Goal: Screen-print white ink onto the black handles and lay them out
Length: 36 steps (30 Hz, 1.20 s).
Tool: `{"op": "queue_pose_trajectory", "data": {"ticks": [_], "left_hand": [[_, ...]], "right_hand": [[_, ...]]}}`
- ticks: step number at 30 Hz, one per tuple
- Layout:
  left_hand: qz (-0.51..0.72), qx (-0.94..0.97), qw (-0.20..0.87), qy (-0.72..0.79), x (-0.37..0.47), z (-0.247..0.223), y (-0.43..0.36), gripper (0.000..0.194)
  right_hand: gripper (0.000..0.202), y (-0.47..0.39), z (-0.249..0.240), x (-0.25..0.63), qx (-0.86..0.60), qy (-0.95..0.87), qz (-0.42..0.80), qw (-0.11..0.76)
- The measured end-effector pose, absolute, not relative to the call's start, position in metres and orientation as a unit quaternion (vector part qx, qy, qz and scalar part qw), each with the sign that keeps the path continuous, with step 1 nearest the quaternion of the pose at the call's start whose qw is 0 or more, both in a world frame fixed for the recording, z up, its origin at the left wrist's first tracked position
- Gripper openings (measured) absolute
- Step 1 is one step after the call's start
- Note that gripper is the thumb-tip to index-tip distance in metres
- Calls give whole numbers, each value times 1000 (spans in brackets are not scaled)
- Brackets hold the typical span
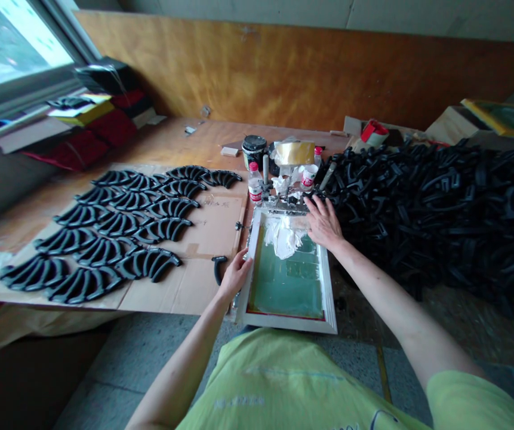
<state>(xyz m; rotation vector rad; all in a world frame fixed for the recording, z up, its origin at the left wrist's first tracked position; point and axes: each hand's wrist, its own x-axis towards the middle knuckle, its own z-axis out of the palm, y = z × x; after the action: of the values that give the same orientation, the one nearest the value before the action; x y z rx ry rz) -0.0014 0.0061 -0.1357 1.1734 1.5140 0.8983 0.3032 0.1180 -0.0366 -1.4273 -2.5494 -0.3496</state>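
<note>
Plainly, the framed green screen (pixel 283 292) lies in front of you, just ahead of your shirt (pixel 283 382), and serves as the middle of the clock. Your left hand (pixel 236 273) is at nine o'clock, by the screen's edge, its fingers close together; I cannot tell whether they are clamped on the rim. Your right hand (pixel 325 222) is at one o'clock, over the far corner, palm down, with the fingers apart. White paste (pixel 283 237) sits toward twelve o'clock on the screen. Beyond your left hand, at nine, a single black curved piece (pixel 218 272) lies near it on the cardboard (pixel 162 292), while overlapping rows of similar pieces (pixel 117 224) spread between nine and ten. A red-capped bottle (pixel 254 184) stands at eleven, a paper cup (pixel 309 176) just past twelve, and a big heap of black parts (pixel 427 209) fills two to three o'clock.
</note>
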Motion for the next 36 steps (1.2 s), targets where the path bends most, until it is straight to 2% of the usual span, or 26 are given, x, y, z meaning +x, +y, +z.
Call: {"op": "queue_pose_trajectory", "data": {"ticks": [5,12,15,20,27,31,36], "left_hand": [[368,486,497,618,-1,-136,7,65],[373,486,513,601,-1,-130,7,68],[366,496,500,608,-5,-127,9,65],[401,549,410,608,-5,-91,24,51],[362,646,497,453,52,-18,39,56],[347,698,440,446,74,-7,37,62],[330,712,383,488,80,-9,38,46]], "right_hand": [[32,120,-7,302,-502,-853,-71,125],[27,133,15,319,-586,-785,102,172],[31,133,25,324,-592,-765,172,185],[38,126,44,318,-518,-806,227,172],[47,104,58,283,-405,-877,223,131],[51,91,57,271,-354,-900,223,127],[54,89,46,276,-318,-901,253,153]]}}
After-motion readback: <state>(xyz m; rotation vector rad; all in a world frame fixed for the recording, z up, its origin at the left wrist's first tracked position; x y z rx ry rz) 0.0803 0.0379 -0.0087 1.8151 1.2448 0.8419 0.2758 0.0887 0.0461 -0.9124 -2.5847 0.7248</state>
